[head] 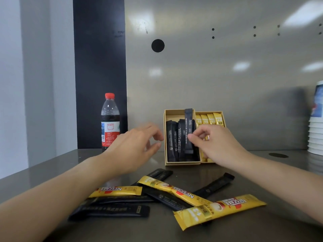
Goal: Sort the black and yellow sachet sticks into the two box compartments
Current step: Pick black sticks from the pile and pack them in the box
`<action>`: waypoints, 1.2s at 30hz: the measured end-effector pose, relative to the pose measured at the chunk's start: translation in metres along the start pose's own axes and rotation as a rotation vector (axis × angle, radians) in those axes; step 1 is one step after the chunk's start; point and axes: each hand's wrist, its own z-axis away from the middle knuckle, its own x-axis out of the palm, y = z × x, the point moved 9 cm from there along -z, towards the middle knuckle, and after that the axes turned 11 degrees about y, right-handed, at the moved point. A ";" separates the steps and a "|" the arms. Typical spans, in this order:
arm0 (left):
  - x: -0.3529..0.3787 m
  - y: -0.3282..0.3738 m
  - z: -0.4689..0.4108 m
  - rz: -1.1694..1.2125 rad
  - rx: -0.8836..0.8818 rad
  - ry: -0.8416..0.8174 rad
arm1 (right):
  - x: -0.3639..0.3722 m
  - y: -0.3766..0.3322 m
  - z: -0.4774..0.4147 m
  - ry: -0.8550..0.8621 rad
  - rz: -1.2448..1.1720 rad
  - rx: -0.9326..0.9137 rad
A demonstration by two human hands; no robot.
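A black stick [188,131] stands upright over the left compartment of the box [174,114], above other black ones, pinched between the thumb and forefinger of the right hand [216,144]. That hand hides the lower part of the yellow sticks [208,118] in the right compartment. The left hand [134,145] hovers beside the box, fingers loosely curled, holding nothing. In front, loose sticks [176,191] overlap on the counter [262,224]. A stack of cups [316,135] is cut off at the right edge.

Head camera looks forward and down, close over the counter [52,172]; one view only.
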 end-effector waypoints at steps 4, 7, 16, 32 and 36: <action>0.014 0.006 0.003 -0.071 0.021 -0.086 | -0.001 0.013 -0.002 0.031 0.081 0.006; 0.018 0.010 0.005 -0.058 0.037 -0.109 | 0.000 0.010 0.000 0.054 0.113 -0.028; 0.026 0.008 0.009 -0.051 0.062 -0.163 | 0.000 0.004 0.002 0.077 0.186 -0.096; 0.030 0.005 0.010 -0.047 0.075 -0.179 | -0.001 -0.011 0.005 0.051 0.335 -0.232; 0.029 0.006 0.010 -0.048 0.068 -0.191 | 0.000 -0.011 0.006 0.047 0.344 -0.235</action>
